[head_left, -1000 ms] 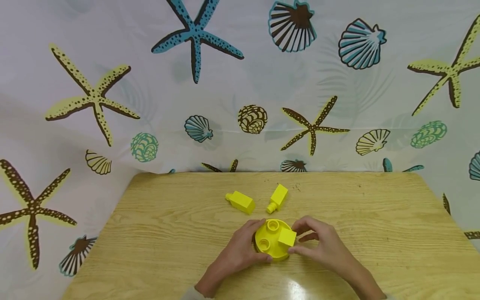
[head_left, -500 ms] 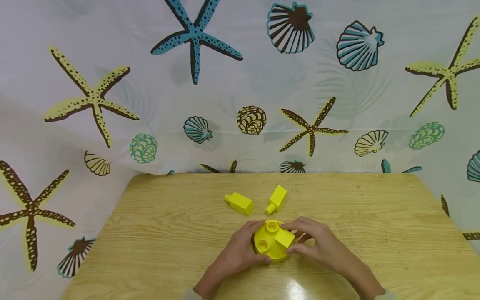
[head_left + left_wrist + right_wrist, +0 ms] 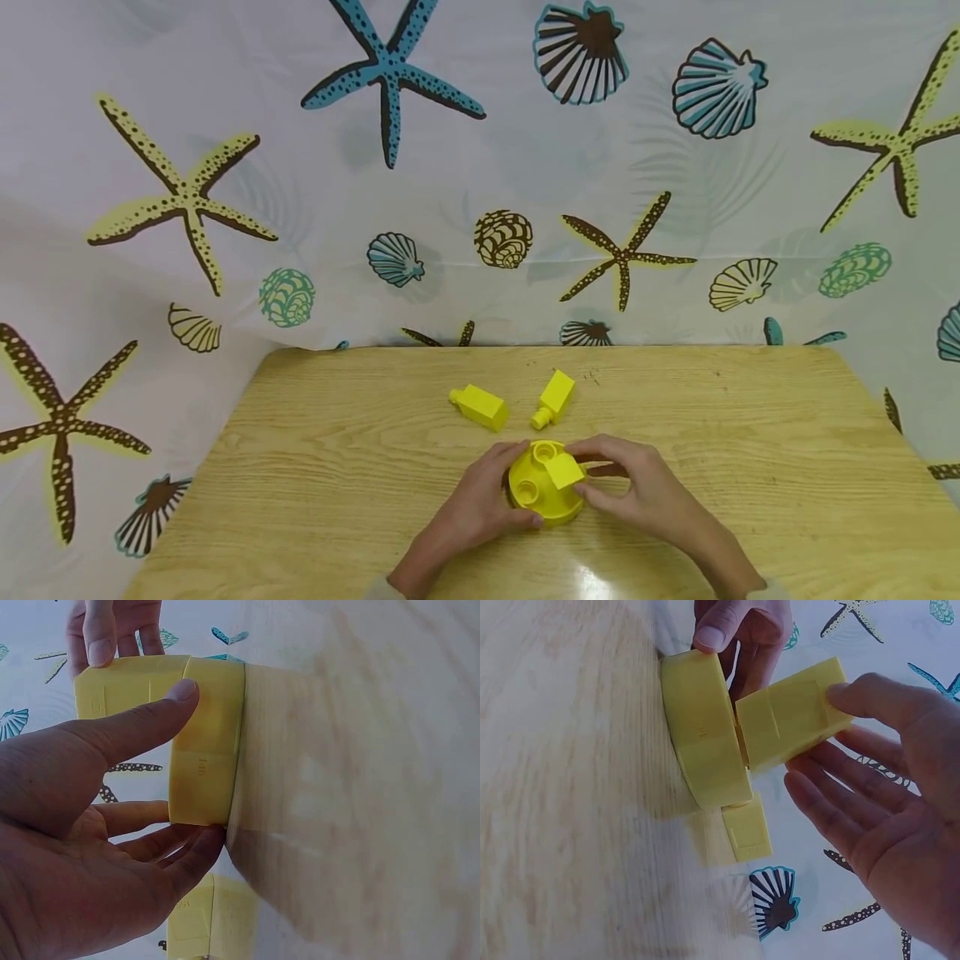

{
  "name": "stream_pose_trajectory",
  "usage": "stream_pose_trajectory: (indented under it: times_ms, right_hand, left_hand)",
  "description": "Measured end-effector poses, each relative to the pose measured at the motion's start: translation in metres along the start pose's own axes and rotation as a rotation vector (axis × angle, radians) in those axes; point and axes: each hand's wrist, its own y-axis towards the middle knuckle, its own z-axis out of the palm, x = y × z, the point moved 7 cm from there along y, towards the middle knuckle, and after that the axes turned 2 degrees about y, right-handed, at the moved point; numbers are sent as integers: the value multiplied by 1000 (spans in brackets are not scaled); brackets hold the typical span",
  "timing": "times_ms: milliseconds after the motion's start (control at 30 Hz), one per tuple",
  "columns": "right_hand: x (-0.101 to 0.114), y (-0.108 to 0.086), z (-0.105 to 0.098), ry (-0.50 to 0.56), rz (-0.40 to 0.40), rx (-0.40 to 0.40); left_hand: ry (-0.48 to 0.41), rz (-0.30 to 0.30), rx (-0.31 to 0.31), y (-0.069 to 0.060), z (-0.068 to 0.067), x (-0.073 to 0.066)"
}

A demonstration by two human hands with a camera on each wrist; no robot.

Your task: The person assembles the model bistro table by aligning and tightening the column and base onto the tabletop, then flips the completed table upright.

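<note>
A round yellow base (image 3: 551,504) with two raised ring sockets in view lies flat on the table; my left hand (image 3: 477,497) grips its left side, thumb in front and fingers behind. My right hand (image 3: 647,492) pinches a yellow block (image 3: 564,471) that stands on the base's right part. In the right wrist view the block (image 3: 791,712) leans to one side against the base (image 3: 705,731), thumb on one face and fingers on another. The block's lower end is hidden. From the left wrist the thumb of my left hand (image 3: 97,802) lies across the base (image 3: 206,750).
Two more yellow blocks with knobbed ends lie behind the base, one at the left (image 3: 482,406) and one at the right (image 3: 555,396). The wooden table (image 3: 337,467) ends at a cloth (image 3: 450,167) printed with starfish and shells.
The block in my right hand has tilted and shifted slightly left over the base, and my right hand has moved with it. My left hand keeps its grip on the base.
</note>
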Motion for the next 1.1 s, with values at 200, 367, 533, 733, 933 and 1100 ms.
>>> stream_pose_trajectory:
  times_ms: [200,367,533,733,933,1100]
  right_hand:
    - [-4,3,-1,-57,35,-60]
    - [-6,7,4,-107,25,-27]
    - [-5,9,2,-136,24,-6]
    - [-6,5,-6,-69,36,-10]
    - [-8,2,-11,40,73,-30]
    - [-8,1,-14,6,74,-45]
  left_hand:
    - [-3,19,-10,-1,-1,0]
    - [7,25,-10,-2,-1,-1]
    - [3,11,1,-1,-1,-1]
    - [16,-1,4,0,0,-1]
    - [20,-13,7,0,0,-1]
    - [15,-7,6,1,0,-2]
